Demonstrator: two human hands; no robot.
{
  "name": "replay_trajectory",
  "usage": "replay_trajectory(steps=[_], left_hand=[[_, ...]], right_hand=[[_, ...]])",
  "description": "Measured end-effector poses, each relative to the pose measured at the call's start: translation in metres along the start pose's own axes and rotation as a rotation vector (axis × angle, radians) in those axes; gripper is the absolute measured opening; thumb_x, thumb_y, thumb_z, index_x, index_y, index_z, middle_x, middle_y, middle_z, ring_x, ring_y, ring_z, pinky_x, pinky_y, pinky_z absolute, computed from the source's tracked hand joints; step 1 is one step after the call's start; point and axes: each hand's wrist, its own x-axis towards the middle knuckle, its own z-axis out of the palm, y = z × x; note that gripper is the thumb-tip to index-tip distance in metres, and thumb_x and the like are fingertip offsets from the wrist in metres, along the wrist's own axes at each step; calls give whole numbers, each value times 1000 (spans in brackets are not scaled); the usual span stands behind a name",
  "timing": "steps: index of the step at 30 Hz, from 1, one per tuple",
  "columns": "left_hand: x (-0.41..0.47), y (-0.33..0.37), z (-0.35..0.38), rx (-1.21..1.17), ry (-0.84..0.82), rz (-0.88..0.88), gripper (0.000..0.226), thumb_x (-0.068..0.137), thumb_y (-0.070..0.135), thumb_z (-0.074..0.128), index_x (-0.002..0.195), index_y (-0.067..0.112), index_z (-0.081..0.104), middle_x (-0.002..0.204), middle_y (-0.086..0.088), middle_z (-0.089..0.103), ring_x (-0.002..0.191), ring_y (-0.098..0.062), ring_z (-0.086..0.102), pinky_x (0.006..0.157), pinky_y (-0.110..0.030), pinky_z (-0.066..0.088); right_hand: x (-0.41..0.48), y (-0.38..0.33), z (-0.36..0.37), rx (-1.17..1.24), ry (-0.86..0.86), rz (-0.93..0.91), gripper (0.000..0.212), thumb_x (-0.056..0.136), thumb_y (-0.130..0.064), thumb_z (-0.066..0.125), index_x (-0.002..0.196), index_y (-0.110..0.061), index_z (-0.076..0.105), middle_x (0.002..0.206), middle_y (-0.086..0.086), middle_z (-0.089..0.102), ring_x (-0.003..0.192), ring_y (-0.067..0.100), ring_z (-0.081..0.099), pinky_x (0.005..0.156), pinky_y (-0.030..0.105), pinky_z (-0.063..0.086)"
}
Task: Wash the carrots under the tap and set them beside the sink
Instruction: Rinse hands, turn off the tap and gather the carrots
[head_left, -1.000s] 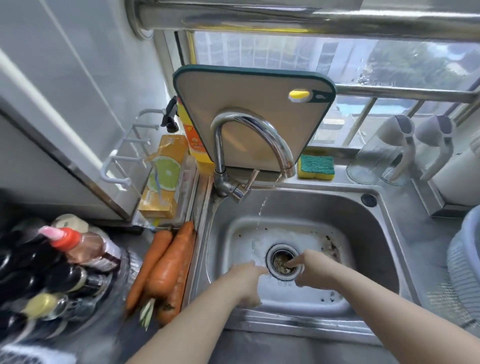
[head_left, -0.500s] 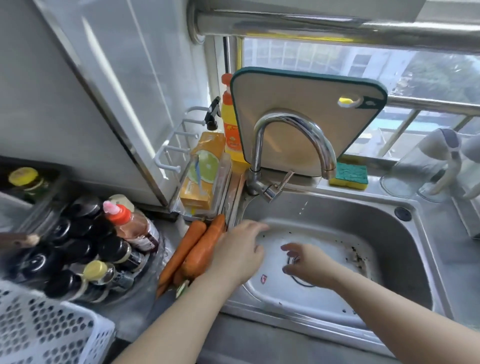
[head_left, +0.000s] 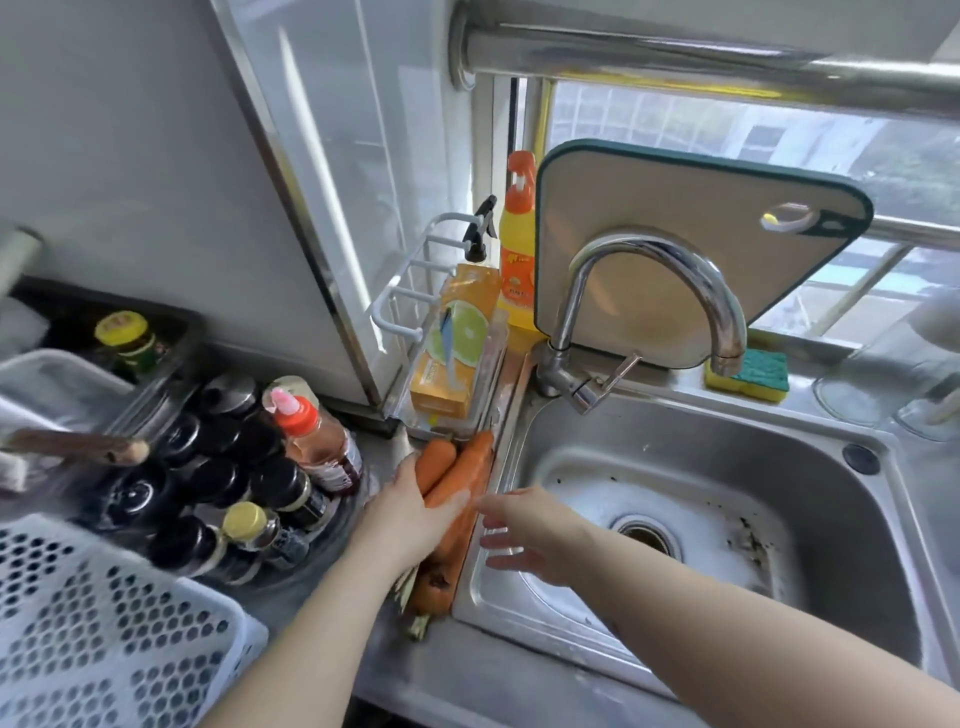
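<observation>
Beside sink (head_left: 810, 467), orange carrots (head_left: 457, 470), stalks trimmed.

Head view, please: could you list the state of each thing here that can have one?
carrots: lying beside the sink, gripped.
left hand: curled round the carrots.
right hand: open, holding nothing.
tap: no stream visible.
sink: drain unplugged.
cutting board: upright behind the tap.

You see a cutting board (head_left: 675, 234) upright against the window (head_left: 727, 135), a green-and-yellow sponge (head_left: 753, 375) by its lower right edge, and an orange detergent bottle (head_left: 517, 249) just beside its left edge. Left: clustered dark-capped bottles (head_left: 223, 467), with a white perforated basket (head_left: 104, 623) nearest you.
</observation>
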Motion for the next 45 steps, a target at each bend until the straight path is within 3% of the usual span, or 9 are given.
replay_trajectory(steps=[5, 11, 15, 20, 27, 32, 36, 40, 45], left_hand=[[9, -4, -7, -7, -49, -20, 105, 63, 74, 58, 149, 30, 17, 146, -6, 41, 128, -29, 46, 104, -41, 40], [17, -5, -8, 9, -40, -49, 123, 44, 83, 50, 148, 26, 20, 140, -12, 42, 124, -31, 48, 101, -44, 43], [19, -3, -12, 18, -99, 2, 98, 55, 73, 59, 139, 29, 36, 128, -2, 56, 111, -22, 57, 92, -37, 48], [27, 6, -25, 17, -198, 59, 53, 62, 61, 67, 107, 34, 58, 101, 8, 66, 90, -12, 62, 84, -32, 50], [27, 3, -34, -52, -304, 96, 44, 69, 55, 72, 108, 40, 56, 105, 11, 66, 94, -9, 63, 90, -32, 49], [24, 0, -34, -173, -375, 91, 44, 73, 53, 71, 112, 38, 61, 109, 10, 69, 100, -10, 64, 98, -36, 48], [18, -6, -25, -411, -420, 27, 61, 58, 51, 78, 112, 30, 62, 105, 2, 72, 99, -17, 68, 96, -42, 50], [12, -7, -16, -585, -382, 0, 51, 63, 29, 80, 110, 20, 62, 102, -6, 73, 98, -23, 69, 94, -46, 51], [1, 6, -7, -544, -372, 87, 43, 74, 14, 77, 113, 21, 60, 102, -1, 72, 96, -16, 69, 94, -40, 52]], right_hand=[[1, 5, 14, 170, -15, 89, 25, 95, -29, 52, 110, -9, 59, 83, 4, 57, 72, 18, 57, 64, 29, 53], [6, 0, 12, 209, -5, 120, 29, 97, -37, 46, 93, -9, 55, 86, 8, 59, 78, 21, 58, 71, 31, 50], [10, -1, 14, 223, -20, 120, 33, 96, -40, 47, 107, -9, 55, 85, 8, 60, 77, 21, 59, 62, 29, 50], [13, 2, 10, 238, -49, 110, 38, 96, -42, 46, 107, -7, 56, 91, 11, 63, 89, 26, 62, 75, 31, 52], [12, 2, 5, 233, -71, 106, 32, 99, -36, 44, 107, -8, 56, 89, 9, 61, 81, 22, 62, 67, 29, 51], [16, 5, 2, 241, -26, 111, 25, 94, -33, 54, 106, -10, 53, 95, 10, 62, 83, 23, 61, 77, 36, 52], [18, 10, -3, 183, 11, 86, 41, 87, -25, 67, 118, -2, 54, 110, 19, 66, 99, 33, 66, 86, 45, 52], [18, 13, -6, 211, -16, 79, 43, 83, -23, 72, 118, -1, 57, 108, 19, 69, 93, 31, 68, 74, 40, 56], [9, 17, -23, 150, -80, 48, 44, 79, -32, 74, 113, -6, 62, 105, 15, 71, 82, 24, 68, 59, 30, 53]])
